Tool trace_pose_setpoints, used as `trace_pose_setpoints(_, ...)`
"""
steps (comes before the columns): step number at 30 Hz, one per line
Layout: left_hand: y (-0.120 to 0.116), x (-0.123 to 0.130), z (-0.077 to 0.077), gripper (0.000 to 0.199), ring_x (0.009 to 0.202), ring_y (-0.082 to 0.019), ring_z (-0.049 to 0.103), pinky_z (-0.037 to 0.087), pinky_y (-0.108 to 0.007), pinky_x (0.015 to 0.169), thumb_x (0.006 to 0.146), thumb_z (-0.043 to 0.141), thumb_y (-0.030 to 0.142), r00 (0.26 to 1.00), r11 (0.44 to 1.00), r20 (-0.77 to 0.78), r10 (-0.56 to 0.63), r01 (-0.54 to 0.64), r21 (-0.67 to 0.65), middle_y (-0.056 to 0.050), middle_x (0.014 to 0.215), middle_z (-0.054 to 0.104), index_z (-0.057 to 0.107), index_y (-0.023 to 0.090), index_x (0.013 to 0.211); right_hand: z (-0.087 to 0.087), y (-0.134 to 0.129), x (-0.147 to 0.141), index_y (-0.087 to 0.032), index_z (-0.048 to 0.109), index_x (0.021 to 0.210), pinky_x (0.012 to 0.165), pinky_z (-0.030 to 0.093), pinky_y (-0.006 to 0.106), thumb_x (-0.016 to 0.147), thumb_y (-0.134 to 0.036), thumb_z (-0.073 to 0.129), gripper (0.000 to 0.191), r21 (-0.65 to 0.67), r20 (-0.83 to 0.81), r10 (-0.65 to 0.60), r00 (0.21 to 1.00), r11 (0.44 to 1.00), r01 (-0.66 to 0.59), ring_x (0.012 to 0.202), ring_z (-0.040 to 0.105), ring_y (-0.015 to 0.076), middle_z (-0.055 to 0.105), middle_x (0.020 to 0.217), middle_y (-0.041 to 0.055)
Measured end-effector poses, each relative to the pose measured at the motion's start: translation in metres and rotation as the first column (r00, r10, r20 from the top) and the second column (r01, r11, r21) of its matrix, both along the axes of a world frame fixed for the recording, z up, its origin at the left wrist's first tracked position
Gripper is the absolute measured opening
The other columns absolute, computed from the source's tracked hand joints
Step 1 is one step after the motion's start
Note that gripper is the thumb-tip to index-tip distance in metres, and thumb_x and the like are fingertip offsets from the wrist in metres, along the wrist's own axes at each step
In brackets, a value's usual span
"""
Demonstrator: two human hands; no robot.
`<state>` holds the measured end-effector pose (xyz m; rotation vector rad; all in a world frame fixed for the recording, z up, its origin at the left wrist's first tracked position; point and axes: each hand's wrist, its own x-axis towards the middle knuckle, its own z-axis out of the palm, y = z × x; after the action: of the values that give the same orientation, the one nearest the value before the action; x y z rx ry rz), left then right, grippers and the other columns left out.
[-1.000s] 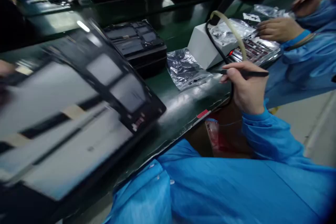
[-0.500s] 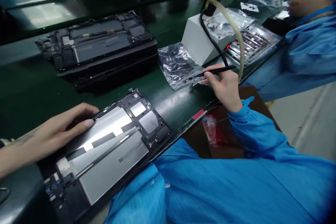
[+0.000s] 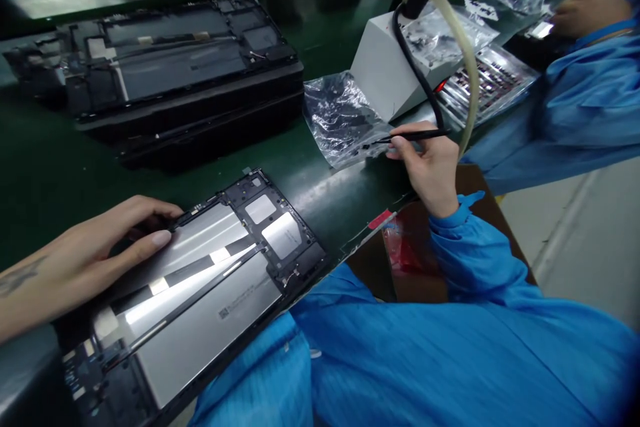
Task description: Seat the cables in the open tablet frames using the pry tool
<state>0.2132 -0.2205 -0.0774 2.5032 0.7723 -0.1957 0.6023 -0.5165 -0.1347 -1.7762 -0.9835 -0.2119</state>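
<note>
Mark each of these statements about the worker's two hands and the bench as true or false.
1. The left hand rests on the open tablet. True.
2. The right hand holds a screwdriver upright. False: it holds a thin black pen tool lying nearly level.
3. The tool's tip points at the clear plastic bag. True.
4. The white box sits left of the stacked tablets. False: it sits to their right.
5. A co-worker's hand shows at the upper right. True.

Green bench (image 3: 45, 167) — blue sleeve (image 3: 480, 260).
</note>
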Motion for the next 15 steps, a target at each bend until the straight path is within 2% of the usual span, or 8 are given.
trace_pose_setpoints(6,-0.002,-0.001,0.003,0.024,0.113,-0.02,0.067,0.052,-0.038,0.094,0.101,0.038,0.057,1.0,0.999,0.0,-0.024,0.024,0.034,0.018,0.118,0.066,0.052,0.056,0.121,-0.002,0.002,0.003,-0.022,0.075,0.101,0.071,0.067,0.027,0.097,-0.045,0.071,0.023,-0.008,0.002,0.002,1.0,1.0,-0.002,0.078,0.072,0.0147,0.072,0.099,0.0029)
trace_pose_setpoints(9,0.001,0.008,0.016,0.026,0.111,-0.019,0.069,0.054,-0.036,0.089,0.103,0.037,0.055,0.988,0.976,-0.026,-0.153,0.155,0.154,0.015,0.122,0.067,0.048,0.054,0.126,-0.001,0.003,0.0,-0.022,0.075,0.098,0.067,0.066,0.027,0.096,-0.05,0.072,0.028,0.064,0.011,0.005,1.0,0.998,-0.006,0.076,0.072,0.0159,0.072,0.096,0.003)
trace_pose_setpoints(10,0.0,0.016,0.024,0.028,0.11,-0.021,0.069,0.055,-0.037,0.087,0.103,0.037,0.056,0.977,0.947,-0.039,-0.211,0.214,0.239,0.011,0.123,0.067,0.048,0.052,0.129,0.001,0.001,-0.003,-0.023,0.075,0.097,0.066,0.066,0.027,0.096,-0.05,0.072,0.028,0.098,0.006,0.004,1.0,0.995,-0.004,0.077,0.073,0.0162,0.072,0.095,0.003)
trace_pose_setpoints(12,-0.01,0.046,0.043,0.035,0.109,-0.025,0.068,0.057,-0.04,0.085,0.103,0.035,0.058,0.942,0.844,-0.059,-0.331,0.324,0.427,0.004,0.124,0.067,0.05,0.043,0.132,0.007,-0.01,-0.012,-0.023,0.075,0.098,0.066,0.066,0.028,0.096,-0.048,0.072,0.026,0.174,-0.012,0.003,1.0,0.985,-0.001,0.076,0.073,0.0163,0.072,0.094,0.0025)
trace_pose_setpoints(14,-0.033,0.089,0.061,0.039,0.109,-0.026,0.067,0.057,-0.042,0.087,0.106,0.03,0.05,0.87,0.701,-0.062,-0.488,0.433,0.567,-0.003,0.125,0.067,0.055,0.034,0.13,0.018,-0.032,-0.023,-0.023,0.075,0.099,0.065,0.065,0.028,0.097,-0.043,0.071,0.02,0.23,-0.001,0.01,1.0,0.973,-0.009,0.073,0.073,0.0157,0.072,0.094,0.0021)
trace_pose_setpoints(15,-0.049,0.115,0.068,0.038,0.11,-0.026,0.067,0.057,-0.042,0.089,0.107,0.027,0.043,0.804,0.617,-0.067,-0.59,0.503,0.605,-0.005,0.126,0.068,0.057,0.031,0.128,0.023,-0.047,-0.028,-0.024,0.075,0.099,0.065,0.064,0.029,0.098,-0.04,0.071,0.017,0.242,0.033,0.002,0.999,0.97,-0.01,0.073,0.073,0.0157,0.072,0.092,0.0019)
